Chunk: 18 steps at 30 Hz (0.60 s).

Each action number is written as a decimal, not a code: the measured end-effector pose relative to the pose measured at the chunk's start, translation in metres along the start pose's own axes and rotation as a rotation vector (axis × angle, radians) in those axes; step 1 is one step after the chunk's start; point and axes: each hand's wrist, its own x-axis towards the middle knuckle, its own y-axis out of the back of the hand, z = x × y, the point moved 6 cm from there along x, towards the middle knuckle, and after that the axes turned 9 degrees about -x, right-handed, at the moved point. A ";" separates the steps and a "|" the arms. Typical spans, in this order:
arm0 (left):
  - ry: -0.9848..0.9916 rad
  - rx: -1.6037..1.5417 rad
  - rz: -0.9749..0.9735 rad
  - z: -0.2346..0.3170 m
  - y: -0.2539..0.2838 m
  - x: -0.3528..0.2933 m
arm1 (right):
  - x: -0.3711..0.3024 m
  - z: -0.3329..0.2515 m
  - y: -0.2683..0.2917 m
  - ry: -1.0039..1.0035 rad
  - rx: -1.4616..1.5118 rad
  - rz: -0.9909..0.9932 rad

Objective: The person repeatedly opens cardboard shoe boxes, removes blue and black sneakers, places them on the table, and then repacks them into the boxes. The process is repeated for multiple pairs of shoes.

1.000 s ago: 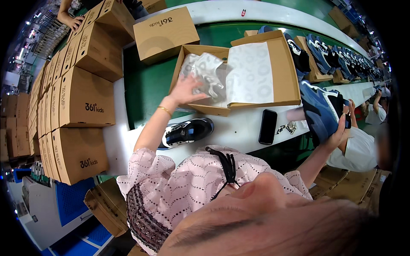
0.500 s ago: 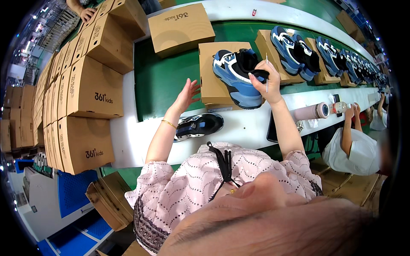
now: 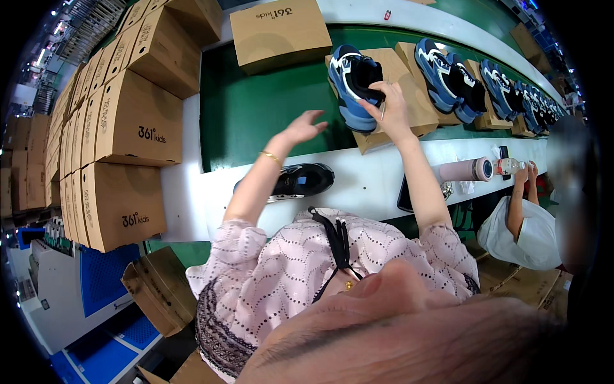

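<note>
My right hand [image 3: 390, 110] pinches the heel collar of a blue, black and white sneaker [image 3: 350, 83], with a thin white stick between the same fingers. The sneaker is at the left edge of a closed brown shoebox [image 3: 409, 93]; whether it rests on the box I cannot tell. My left hand [image 3: 303, 128] is empty, fingers apart, over the green belt to the left of that box. Below it, a dark sneaker [image 3: 310, 180] lies on the white ledge, partly hidden by my left forearm.
Brown shoeboxes [image 3: 137, 121] are stacked at the left. Another shoebox [image 3: 281, 35] lies across the far side of the green belt [image 3: 256, 109]. Pairs of sneakers [image 3: 448, 83] on boxes line the right. A pink flask [image 3: 464, 170] and a bottle [image 3: 507, 166] stand near a co-worker [image 3: 521, 227].
The sneaker in my right hand has moved away from me and tilted more upright. The box near it has shifted right and turned. My left hand has reached right, toward the sneaker.
</note>
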 end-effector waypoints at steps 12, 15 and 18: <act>0.293 -0.236 0.293 -0.081 0.116 -0.034 | -0.010 0.059 0.017 -0.143 -0.118 -0.207; 0.262 -0.187 0.607 -0.121 0.187 0.001 | -0.014 -0.004 0.037 0.019 -0.173 -0.093; 0.177 -0.315 0.797 -0.144 0.240 0.050 | -0.062 -0.058 -0.002 0.045 0.064 -0.531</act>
